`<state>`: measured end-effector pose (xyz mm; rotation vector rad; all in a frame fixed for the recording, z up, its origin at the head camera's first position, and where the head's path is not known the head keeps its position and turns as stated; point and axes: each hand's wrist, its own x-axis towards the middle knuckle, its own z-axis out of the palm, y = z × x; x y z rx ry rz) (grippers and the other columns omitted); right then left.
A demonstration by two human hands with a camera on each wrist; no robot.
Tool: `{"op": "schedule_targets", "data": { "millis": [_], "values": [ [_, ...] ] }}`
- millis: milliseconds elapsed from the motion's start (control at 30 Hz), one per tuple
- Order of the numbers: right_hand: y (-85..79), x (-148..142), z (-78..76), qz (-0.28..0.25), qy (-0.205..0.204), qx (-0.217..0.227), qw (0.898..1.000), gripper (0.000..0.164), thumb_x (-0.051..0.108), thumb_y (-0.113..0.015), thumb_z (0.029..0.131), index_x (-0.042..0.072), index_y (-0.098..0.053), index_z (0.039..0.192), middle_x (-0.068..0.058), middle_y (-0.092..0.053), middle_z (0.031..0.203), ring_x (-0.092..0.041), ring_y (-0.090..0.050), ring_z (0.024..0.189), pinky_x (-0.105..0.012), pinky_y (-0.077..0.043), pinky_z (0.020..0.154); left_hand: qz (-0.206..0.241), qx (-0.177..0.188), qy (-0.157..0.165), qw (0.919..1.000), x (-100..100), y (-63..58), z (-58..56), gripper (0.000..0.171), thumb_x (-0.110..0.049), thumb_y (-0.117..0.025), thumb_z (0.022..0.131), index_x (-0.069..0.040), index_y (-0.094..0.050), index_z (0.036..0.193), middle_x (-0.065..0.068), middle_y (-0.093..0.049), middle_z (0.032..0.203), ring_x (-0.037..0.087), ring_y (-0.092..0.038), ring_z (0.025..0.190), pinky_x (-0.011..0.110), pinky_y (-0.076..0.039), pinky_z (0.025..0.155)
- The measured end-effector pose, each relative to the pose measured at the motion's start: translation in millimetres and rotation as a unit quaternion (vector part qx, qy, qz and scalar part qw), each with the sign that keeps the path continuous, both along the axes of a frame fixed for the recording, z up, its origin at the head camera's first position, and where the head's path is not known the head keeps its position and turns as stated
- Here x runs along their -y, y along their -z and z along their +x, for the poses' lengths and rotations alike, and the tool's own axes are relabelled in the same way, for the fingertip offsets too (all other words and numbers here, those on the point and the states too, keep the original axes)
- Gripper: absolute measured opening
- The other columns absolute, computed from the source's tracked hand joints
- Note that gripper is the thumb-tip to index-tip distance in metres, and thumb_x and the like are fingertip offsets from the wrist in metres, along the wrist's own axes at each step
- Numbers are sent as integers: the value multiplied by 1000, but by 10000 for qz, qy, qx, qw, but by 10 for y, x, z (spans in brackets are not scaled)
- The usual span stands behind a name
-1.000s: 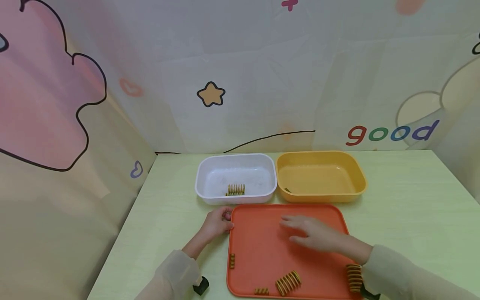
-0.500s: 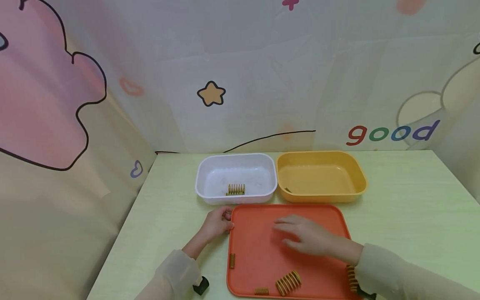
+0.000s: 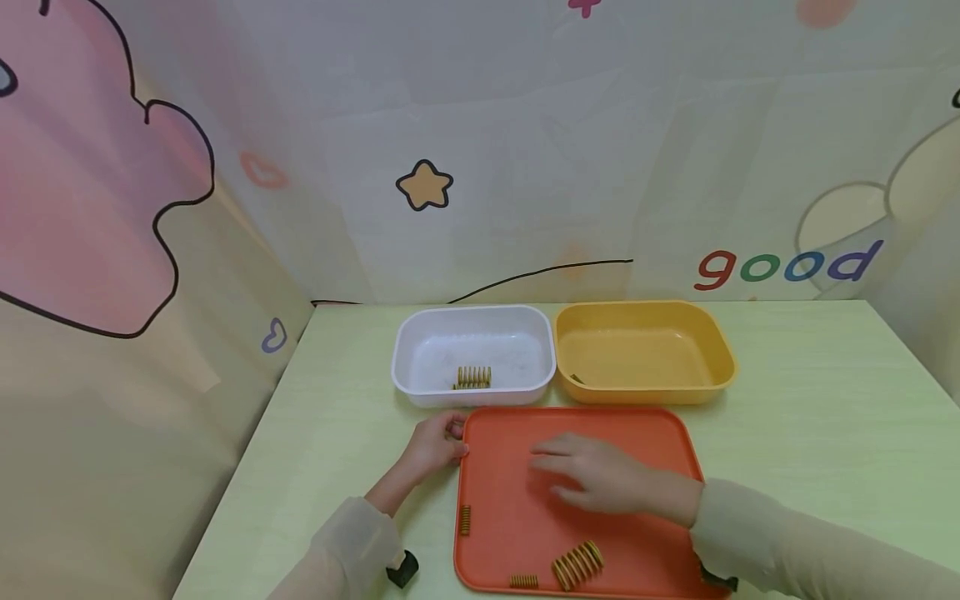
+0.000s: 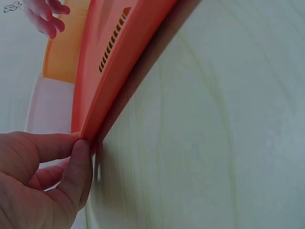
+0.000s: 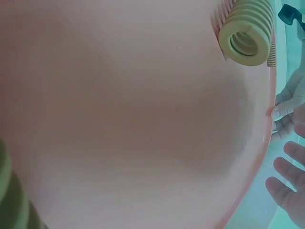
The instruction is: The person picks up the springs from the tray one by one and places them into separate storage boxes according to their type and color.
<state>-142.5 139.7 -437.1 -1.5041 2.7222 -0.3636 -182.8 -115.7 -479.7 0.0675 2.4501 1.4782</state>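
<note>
My left hand (image 3: 432, 447) pinches the left rim of an orange-red tray (image 3: 502, 450) between thumb and fingers, plain in the left wrist view. Over the tray's middle hovers my right hand (image 3: 596, 473), fingers spread and holding nothing. A large coil spring (image 3: 578, 565) lies at the tray's near edge, beside a small spring (image 3: 523, 581). Another small spring (image 3: 466, 520) rests along the left rim. In the right wrist view part of a second large spring (image 5: 16, 200) shows at lower left; the right sleeve hides it in the head view.
Behind the tray stand a white bin (image 3: 405, 385) with springs (image 3: 473, 377) in it and a yellow bin (image 3: 645, 395) with a small piece (image 3: 576, 378), only partly seen, in its near left corner. A patterned cloth backdrop (image 3: 525, 183) rises behind the table.
My right hand has moved left and slightly nearer across the tray, its sleeve now covering the large spring at the right edge. My left hand keeps its hold on the rim.
</note>
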Motion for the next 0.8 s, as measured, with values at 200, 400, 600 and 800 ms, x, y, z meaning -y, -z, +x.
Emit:
{"op": "schedule_targets", "data": {
  "millis": [200, 400, 600, 800],
  "values": [
    [33, 43, -20, -68, -159, -152, 9997, 39, 24, -59, 81, 11, -56, 117, -5, -56, 119, -22, -50, 110, -37, -43, 91, 49, 7, 0, 10000, 0, -3, -9, 40, 12, -59, 70, 4, -55, 109, 10, -52, 81, 9, -50, 59, 25, -52, 54],
    [79, 114, -44, -99, -400, -365, 9985, 37, 23, -60, 80, 12, -57, 115, -5, -57, 116, -20, -51, 109, -36, -43, 91, 59, 12, -9, 10000, 4, 2, -20, 40, 12, -58, 70, 4, -55, 109, 10, -52, 81, 9, -50, 59, 25, -52, 54],
    [101, 193, -40, -36, -596, -507, 9969, 35, 24, -60, 81, 13, -58, 114, -3, -58, 115, -19, -52, 108, -34, -43, 91, 79, 36, -10, 10000, 1, -9, -19, 40, 12, -58, 70, 4, -55, 109, 10, -52, 81, 9, -50, 59, 26, -52, 54],
    [111, 269, -23, 187, -723, -315, 9967, 35, 25, -56, 84, 15, -56, 117, -1, -57, 118, -18, -51, 109, -34, -43, 92, 97, 25, 3, 9999, 3, -3, -3, 41, 12, -58, 70, 5, -55, 109, 10, -52, 81, 9, -50, 59, 25, -52, 54]
  ]
}}
